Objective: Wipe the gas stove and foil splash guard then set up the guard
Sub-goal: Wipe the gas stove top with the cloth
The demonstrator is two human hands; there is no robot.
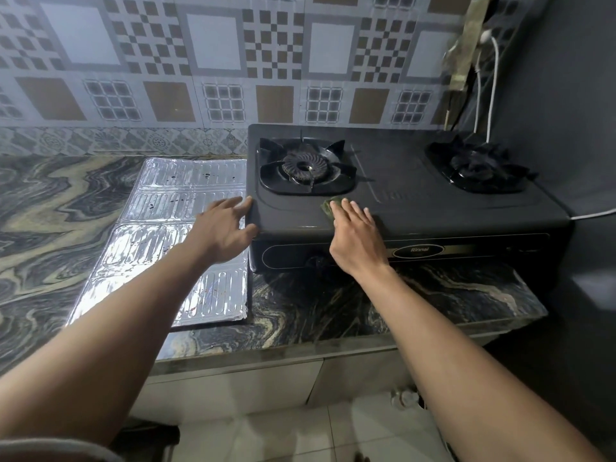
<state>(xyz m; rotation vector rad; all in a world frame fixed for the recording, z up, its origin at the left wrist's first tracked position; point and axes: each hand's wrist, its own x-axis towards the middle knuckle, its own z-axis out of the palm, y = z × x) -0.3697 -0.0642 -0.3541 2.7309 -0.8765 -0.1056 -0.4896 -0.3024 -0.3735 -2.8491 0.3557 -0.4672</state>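
A black two-burner gas stove (416, 201) stands on the marble counter against the tiled wall. My right hand (356, 235) lies flat on its front top edge, pressing a green cloth (328, 208) that peeks out under the fingers, just in front of the left burner (305, 166). My left hand (223, 228) has its fingers spread against the stove's front left corner. The silver foil splash guard (160, 235) lies flat on the counter left of the stove, partly under my left forearm, with small dark spots on it.
The right burner (476, 168) sits near a dark wall on the right. White cables (493, 81) hang down behind the stove's right end. The marble counter (50, 211) stretches left. Its front edge (333, 345) drops to cabinets and a tiled floor.
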